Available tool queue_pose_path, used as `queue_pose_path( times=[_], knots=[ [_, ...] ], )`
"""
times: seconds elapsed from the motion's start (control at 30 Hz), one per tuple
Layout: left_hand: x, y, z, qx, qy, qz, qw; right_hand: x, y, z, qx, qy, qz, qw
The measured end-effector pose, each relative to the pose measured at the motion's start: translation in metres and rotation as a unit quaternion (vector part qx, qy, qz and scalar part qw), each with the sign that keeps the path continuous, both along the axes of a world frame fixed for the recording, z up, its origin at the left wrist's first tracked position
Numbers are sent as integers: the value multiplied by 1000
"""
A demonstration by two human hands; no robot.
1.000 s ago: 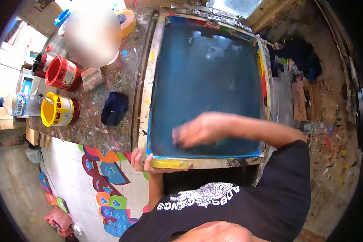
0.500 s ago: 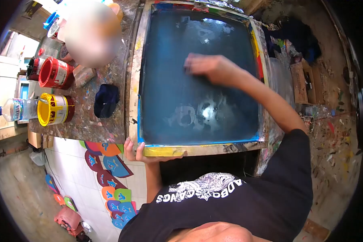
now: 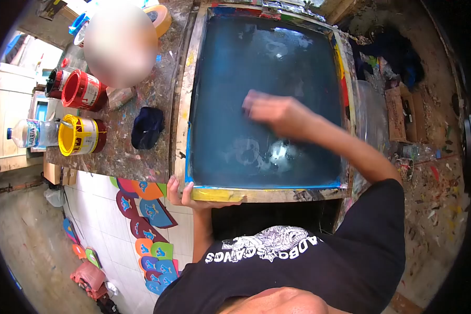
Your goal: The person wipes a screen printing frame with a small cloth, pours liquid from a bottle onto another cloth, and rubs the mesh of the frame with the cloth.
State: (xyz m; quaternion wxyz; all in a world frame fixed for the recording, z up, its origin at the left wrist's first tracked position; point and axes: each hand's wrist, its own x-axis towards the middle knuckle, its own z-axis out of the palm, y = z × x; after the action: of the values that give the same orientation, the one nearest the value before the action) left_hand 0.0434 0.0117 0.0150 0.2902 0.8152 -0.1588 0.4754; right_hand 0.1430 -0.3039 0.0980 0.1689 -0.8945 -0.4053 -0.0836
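Observation:
A silk-screen printing frame (image 3: 214,197) with paint-stained wooden sides lies before me, its dark blue-green mesh (image 3: 235,68) wet and shiny in patches. A pale printed-looking mark shows faintly near the lower middle of the mesh. My left hand (image 3: 182,194) grips the frame's near left corner, fingertips over the edge and the rest underneath. Over the middle of the mesh is my right hand (image 3: 280,114), smeared by motion, with its fingers pressed together. Something small and dark shows at those fingertips, too blurred to name.
On the stained table (image 3: 125,167) to the left lie a dark bundled cloth (image 3: 147,128), a yellow paint can (image 3: 78,136), a red paint can (image 3: 82,90), a water bottle (image 3: 34,133) and a tape roll (image 3: 159,21). Colourful cut pieces (image 3: 154,212) lie on the floor. A cardboard box (image 3: 400,115) stands right.
My right hand has moved a little toward me across the mesh. My left hand keeps its hold on the corner. The whole view has shifted slightly.

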Motion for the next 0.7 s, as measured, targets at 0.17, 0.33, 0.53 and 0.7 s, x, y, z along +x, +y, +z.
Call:
queue_pose_path(
  times=[0.17,0.33,0.53,0.7],
  knots=[
    [-1,1,-5,-11,-1,-7,1000,-32,4,4,22,74,166,983],
    [0,-3,-3,-17,-12,-1,1000,-30,-23,16,-41,70,-23,996],
    [-3,0,-3,13,14,-1,1000,-89,-24,25,11,106,39,994],
    [-3,12,-16,12,6,-16,1000,-75,-56,18,39,83,-158,983]
  ],
)
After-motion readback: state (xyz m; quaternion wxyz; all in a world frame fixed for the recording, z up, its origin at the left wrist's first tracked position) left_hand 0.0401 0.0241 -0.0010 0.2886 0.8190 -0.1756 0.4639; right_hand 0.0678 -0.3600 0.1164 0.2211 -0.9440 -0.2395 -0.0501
